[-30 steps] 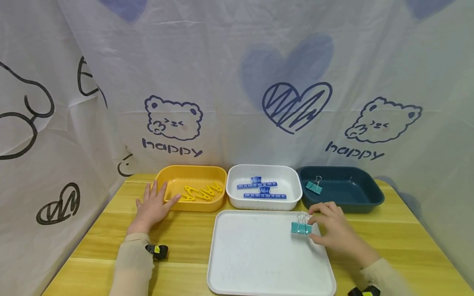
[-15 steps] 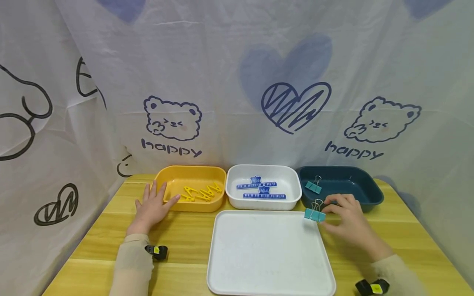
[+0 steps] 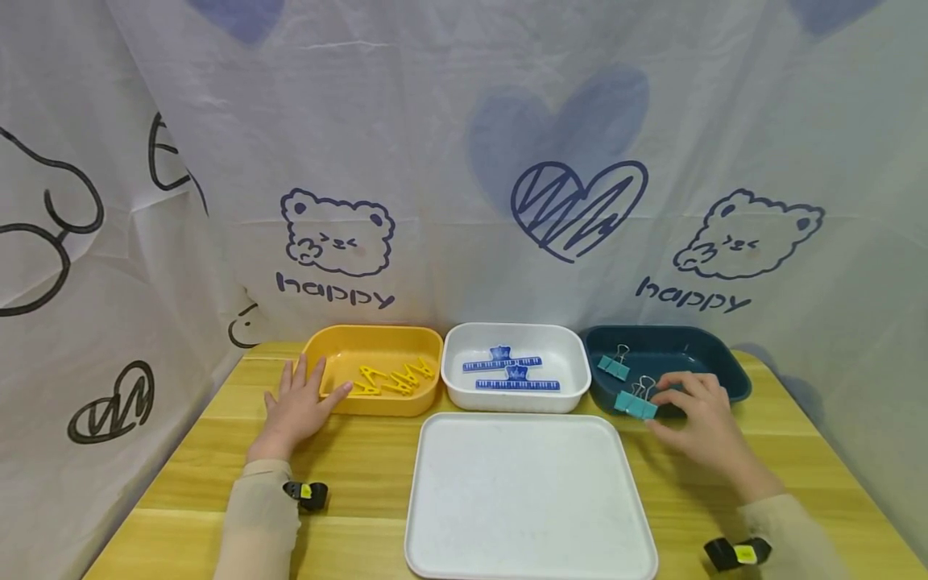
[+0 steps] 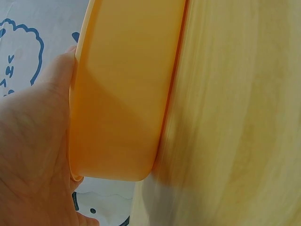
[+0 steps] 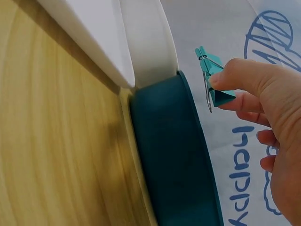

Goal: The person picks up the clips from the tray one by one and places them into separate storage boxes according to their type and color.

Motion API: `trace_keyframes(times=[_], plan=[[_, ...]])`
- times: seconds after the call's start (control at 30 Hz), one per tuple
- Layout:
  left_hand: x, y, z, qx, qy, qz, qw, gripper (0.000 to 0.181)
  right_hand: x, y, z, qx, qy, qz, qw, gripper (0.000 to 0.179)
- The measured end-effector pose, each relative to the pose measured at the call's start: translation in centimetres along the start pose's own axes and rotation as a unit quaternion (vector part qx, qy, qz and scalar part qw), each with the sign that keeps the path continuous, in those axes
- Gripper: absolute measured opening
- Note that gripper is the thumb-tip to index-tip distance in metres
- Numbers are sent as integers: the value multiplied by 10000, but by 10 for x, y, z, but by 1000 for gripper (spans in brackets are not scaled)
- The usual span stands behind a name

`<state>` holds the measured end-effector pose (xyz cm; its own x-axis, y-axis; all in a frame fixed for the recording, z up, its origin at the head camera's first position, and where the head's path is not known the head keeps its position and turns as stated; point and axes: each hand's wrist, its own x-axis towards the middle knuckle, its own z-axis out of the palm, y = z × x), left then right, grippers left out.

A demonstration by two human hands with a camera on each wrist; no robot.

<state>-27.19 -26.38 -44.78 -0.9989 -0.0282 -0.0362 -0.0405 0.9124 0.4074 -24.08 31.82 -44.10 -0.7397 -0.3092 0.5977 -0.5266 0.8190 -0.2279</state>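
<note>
My right hand (image 3: 699, 423) pinches a teal binder clip (image 3: 635, 403) between thumb and fingers, over the front rim of the dark teal bin (image 3: 714, 362). In the right wrist view the same binder clip (image 5: 216, 80) shows above the bin's rim, its wire handles out. Another teal binder clip (image 3: 614, 366) lies inside that bin at the left. My left hand (image 3: 293, 411) rests with spread fingers on the left rim of the yellow bin (image 3: 326, 338), and the left wrist view shows the hand (image 4: 35, 141) along the bin's edge.
Several small yellow clips (image 3: 399, 383) lie in the yellow bin. Between the two coloured bins stands a white bin (image 3: 460, 395) with two blue ruler-shaped clips (image 3: 518, 384). A white tray (image 3: 529, 499) sits in front on the wooden table (image 3: 355, 499). A printed curtain (image 3: 449, 161) hangs behind.
My right hand has carried the binder clip from over the tray's upper right corner, rightward and back, to the dark teal bin. The left hand has stayed in place.
</note>
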Motion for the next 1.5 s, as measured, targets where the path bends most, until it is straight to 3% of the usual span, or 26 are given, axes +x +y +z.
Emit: trace_keyframes(times=[0.3, 0.73, 1.07, 1.37, 1.5], plan=[[0, -2, 0, -3, 18, -1, 10000, 93, 6, 13, -3, -48, 148, 252, 9996, 22], [-1, -6, 2, 14, 14, 2, 10000, 95, 12, 38, -1, -182, 44, 987, 9949, 22], [0, -4, 5, 7, 26, 22, 10000, 93, 17, 50, 2, -247, -285, 1543, 9873, 24], [2, -3, 4, 27, 59, 34, 10000, 93, 24, 59, 10, -333, -238, 1574, 9867, 25], [1, -3, 3, 27, 61, 27, 10000, 94, 28, 61, 14, -401, -468, 1790, 9819, 26]])
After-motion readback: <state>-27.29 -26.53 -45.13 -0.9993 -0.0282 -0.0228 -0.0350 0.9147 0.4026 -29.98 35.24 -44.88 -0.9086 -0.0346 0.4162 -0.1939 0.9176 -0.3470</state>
